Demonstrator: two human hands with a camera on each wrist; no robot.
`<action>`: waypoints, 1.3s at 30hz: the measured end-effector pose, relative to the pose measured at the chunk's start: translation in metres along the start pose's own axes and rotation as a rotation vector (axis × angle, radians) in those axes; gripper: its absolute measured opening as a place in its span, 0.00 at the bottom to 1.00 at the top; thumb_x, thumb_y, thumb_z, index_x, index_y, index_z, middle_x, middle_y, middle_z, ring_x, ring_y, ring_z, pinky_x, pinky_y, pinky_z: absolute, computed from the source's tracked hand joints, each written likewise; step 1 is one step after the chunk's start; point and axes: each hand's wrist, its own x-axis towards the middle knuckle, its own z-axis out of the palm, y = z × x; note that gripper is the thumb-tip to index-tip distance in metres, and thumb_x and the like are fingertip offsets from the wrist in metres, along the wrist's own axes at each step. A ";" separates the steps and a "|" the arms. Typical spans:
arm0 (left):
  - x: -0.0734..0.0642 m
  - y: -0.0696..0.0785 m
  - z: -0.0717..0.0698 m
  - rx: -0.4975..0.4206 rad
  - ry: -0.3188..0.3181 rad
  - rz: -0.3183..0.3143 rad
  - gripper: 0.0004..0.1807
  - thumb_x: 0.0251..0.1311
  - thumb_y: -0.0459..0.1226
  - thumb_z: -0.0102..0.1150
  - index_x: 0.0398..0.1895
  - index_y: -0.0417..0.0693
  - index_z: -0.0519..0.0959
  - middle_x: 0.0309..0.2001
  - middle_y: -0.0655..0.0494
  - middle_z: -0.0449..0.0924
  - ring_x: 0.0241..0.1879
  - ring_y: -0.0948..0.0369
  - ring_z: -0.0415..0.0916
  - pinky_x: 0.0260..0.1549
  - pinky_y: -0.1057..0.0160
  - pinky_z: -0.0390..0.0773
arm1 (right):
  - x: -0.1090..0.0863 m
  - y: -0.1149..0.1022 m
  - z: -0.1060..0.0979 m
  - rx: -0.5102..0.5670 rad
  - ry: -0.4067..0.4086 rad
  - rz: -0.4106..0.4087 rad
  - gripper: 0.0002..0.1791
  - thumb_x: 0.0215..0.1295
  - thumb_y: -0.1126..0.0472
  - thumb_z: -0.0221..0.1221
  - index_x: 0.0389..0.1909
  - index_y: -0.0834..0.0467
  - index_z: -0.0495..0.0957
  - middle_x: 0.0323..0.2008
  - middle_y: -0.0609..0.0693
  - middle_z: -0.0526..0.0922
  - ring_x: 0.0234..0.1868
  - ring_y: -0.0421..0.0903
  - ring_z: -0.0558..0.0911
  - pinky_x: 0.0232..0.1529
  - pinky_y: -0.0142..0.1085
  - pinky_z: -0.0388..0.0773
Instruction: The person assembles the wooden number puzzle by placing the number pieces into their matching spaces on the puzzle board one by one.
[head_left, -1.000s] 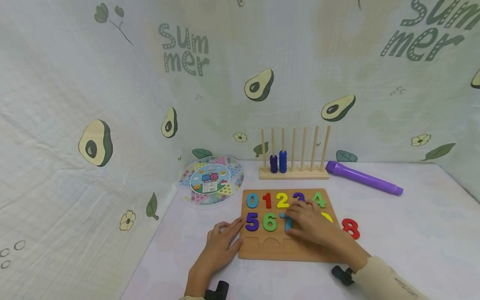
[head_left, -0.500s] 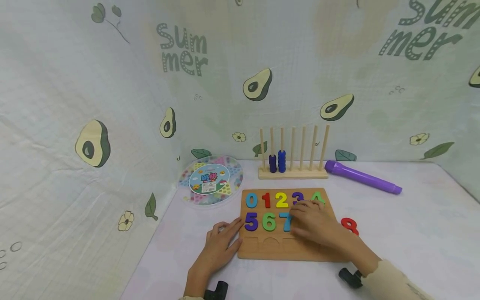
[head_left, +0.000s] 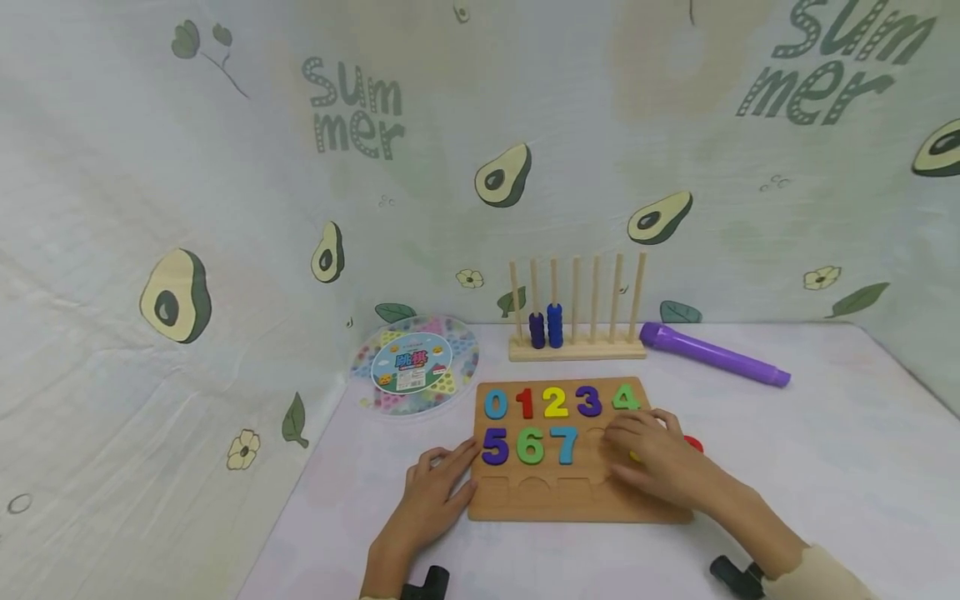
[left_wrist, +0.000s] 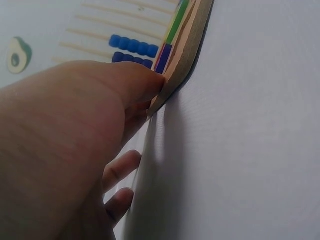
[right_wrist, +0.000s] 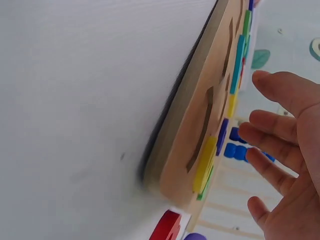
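Observation:
A wooden number board (head_left: 495, 510) lies on the table with coloured digits set in two rows. My left hand (head_left: 426, 502) rests at its left edge, the thumb and fingertips touching the rim in the left wrist view. Over the right part of the board my right hand (head_left: 663, 462) hovers with spread, slightly bent fingers and nothing in them. Beneath it is a yellow digit (right_wrist: 204, 167), mostly covered in the head view. The light blue 7 (head_left: 565, 446) sits left of this hand, beside a bare recess. A red 8 (right_wrist: 166, 226) lies off the board's right side, largely hidden behind the hand.
Behind the board stands a wooden peg rack (head_left: 577, 353) with blue and dark purple beads on two pegs. A purple tube (head_left: 716, 354) lies to its right. At the back left is a round, clear-edged game package (head_left: 412, 367). A printed cloth hangs behind.
My right hand has moved right, away from the 7, uncovering the 3, the 7 and the recess next to it. The left hand stays at the board's edge. The head view has shifted slightly.

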 end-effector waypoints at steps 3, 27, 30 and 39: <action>0.000 0.000 0.000 -0.002 -0.008 -0.005 0.29 0.73 0.46 0.52 0.76 0.60 0.65 0.75 0.64 0.60 0.65 0.52 0.57 0.56 0.42 0.57 | -0.007 0.003 -0.003 -0.001 0.003 0.019 0.21 0.56 0.52 0.73 0.48 0.56 0.85 0.51 0.50 0.83 0.59 0.57 0.74 0.57 0.65 0.57; 0.001 -0.002 0.002 0.019 -0.001 -0.013 0.29 0.72 0.47 0.53 0.75 0.61 0.65 0.74 0.66 0.61 0.65 0.52 0.58 0.55 0.43 0.58 | -0.045 0.025 -0.019 0.008 -0.006 0.129 0.23 0.55 0.53 0.73 0.51 0.57 0.83 0.52 0.53 0.82 0.58 0.59 0.74 0.56 0.63 0.56; 0.001 -0.002 0.002 0.017 -0.005 -0.017 0.29 0.72 0.48 0.53 0.75 0.62 0.65 0.75 0.66 0.61 0.65 0.52 0.57 0.55 0.43 0.58 | -0.047 0.028 -0.020 0.006 -0.017 0.161 0.24 0.56 0.53 0.72 0.52 0.57 0.82 0.52 0.53 0.83 0.58 0.59 0.74 0.56 0.64 0.56; 0.001 -0.002 0.002 0.015 -0.006 -0.017 0.29 0.73 0.47 0.52 0.75 0.62 0.65 0.75 0.66 0.61 0.65 0.52 0.57 0.55 0.42 0.58 | -0.057 0.036 -0.021 -0.032 0.002 0.203 0.23 0.55 0.51 0.73 0.50 0.56 0.83 0.51 0.53 0.83 0.57 0.59 0.74 0.54 0.63 0.57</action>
